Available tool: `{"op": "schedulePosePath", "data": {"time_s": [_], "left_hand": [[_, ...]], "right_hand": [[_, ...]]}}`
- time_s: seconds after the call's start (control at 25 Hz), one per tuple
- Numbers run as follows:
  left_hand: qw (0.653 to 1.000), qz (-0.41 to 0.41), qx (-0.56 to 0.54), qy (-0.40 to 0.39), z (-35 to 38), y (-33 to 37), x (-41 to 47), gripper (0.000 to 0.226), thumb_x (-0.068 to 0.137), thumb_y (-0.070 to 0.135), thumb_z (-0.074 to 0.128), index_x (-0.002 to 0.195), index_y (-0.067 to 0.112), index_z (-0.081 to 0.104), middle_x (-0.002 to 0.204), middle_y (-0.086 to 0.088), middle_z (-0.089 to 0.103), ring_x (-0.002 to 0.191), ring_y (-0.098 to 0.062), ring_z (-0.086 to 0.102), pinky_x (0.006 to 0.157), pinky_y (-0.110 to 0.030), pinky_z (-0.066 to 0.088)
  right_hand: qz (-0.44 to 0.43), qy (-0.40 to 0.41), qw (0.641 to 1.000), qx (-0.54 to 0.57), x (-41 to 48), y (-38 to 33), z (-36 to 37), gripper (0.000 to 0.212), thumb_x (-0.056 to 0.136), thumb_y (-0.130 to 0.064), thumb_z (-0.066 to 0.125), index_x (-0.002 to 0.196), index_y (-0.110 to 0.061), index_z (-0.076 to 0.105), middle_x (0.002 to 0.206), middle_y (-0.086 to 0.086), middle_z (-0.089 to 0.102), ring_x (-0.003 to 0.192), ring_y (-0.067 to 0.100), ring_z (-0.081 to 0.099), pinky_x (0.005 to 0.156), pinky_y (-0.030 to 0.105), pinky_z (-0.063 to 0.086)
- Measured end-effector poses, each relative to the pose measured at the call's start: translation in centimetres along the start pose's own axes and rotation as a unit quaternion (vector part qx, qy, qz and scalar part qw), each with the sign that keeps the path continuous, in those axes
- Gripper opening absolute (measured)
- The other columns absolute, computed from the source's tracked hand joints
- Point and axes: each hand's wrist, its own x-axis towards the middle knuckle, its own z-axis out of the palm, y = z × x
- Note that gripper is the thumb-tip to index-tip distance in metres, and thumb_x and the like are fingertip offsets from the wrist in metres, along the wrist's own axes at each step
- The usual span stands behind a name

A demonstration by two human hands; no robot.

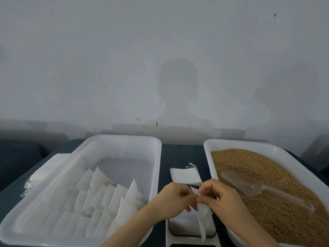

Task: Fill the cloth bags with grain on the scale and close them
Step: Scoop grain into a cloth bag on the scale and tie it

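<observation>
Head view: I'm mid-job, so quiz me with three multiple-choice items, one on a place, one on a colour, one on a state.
1. Where does the scoop lie? A. in a cup; B. on the grain in the right tray; C. on the floor.
2. What colour is the grain? A. white; B. black; C. golden brown.
3. What are the left hand and right hand doing? A. both pinch the cloth bag; B. both lie flat and open; C. both grip the scoop.

Answers: 1 B, the scoop's bowl rests on the grain in that tray; 2 C, the grain shows golden brown across the tray; 3 A, both hands close on the bag's upper end.
</observation>
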Motion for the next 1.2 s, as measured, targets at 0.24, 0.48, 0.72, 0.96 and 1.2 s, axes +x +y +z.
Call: {"op": "schedulePosePath", "data": {"time_s": [0.24, 0.48, 0.72, 0.96, 1.2], "left_hand": [[0.995, 0.030, -0.029, 0.086, 0.0, -0.2, -0.3, 0.021, 0.091, 0.023, 0.060, 0.071, 0.027, 0.061, 0.066, 0.014, 0.069, 0.067, -0.002, 0.065, 0.072, -0.015, 0.051], [0.984, 0.144, 0.044, 0.100, 0.5, -1.1, -0.6, 0.021, 0.084, 0.022, 0.068, 0.068, 0.035, 0.061, 0.060, 0.026, 0.057, 0.060, 0.000, 0.053, 0.061, -0.009, 0.040], [0.965, 0.208, 0.086, 0.135, 0.4, -0.7, -1.0, 0.012, 0.075, 0.030, 0.067, 0.081, 0.033, 0.057, 0.085, 0.021, 0.053, 0.084, -0.001, 0.051, 0.074, -0.012, 0.041], [0.955, 0.154, 0.245, 0.064, 0.6, -0.9, -0.8, 0.084, 0.075, 0.046, 0.074, 0.141, 0.039, 0.023, 0.146, 0.021, 0.027, 0.134, 0.005, 0.018, 0.114, -0.021, 0.010], [0.972, 0.115, 0.198, 0.059, 0.6, -1.4, -0.7, 0.051, 0.082, 0.039, 0.068, 0.124, 0.036, 0.039, 0.123, 0.019, 0.049, 0.106, -0.001, 0.045, 0.084, -0.007, 0.033]], "right_hand": [[-0.048, 0.023, 0.995, -0.079, 0.1, 0.1, 0.0, 0.024, 0.082, -0.005, 0.069, 0.079, -0.029, 0.069, 0.075, -0.011, 0.064, 0.071, 0.007, 0.061, 0.062, 0.014, 0.046], [-0.002, -0.044, 0.987, -0.152, 0.4, 0.3, 0.6, 0.030, 0.085, -0.010, 0.060, 0.069, -0.033, 0.069, 0.063, -0.011, 0.058, 0.067, 0.004, 0.055, 0.059, 0.015, 0.038], [0.014, -0.031, 0.991, -0.133, 0.4, -0.1, 0.6, 0.053, 0.074, -0.006, 0.066, 0.044, -0.045, 0.049, 0.058, -0.027, 0.055, 0.061, -0.004, 0.052, 0.056, 0.009, 0.035], [0.046, -0.079, 0.989, -0.119, 0.6, -1.6, -0.3, 0.044, 0.079, -0.020, 0.061, 0.044, -0.046, 0.057, 0.053, -0.019, 0.055, 0.055, -0.001, 0.049, 0.056, 0.012, 0.036], [0.033, -0.066, 0.987, -0.140, 0.0, -2.9, -1.9, 0.038, 0.081, -0.056, 0.055, 0.070, -0.025, 0.072, 0.062, -0.004, 0.063, 0.052, 0.004, 0.050, 0.053, 0.018, 0.037]]}}
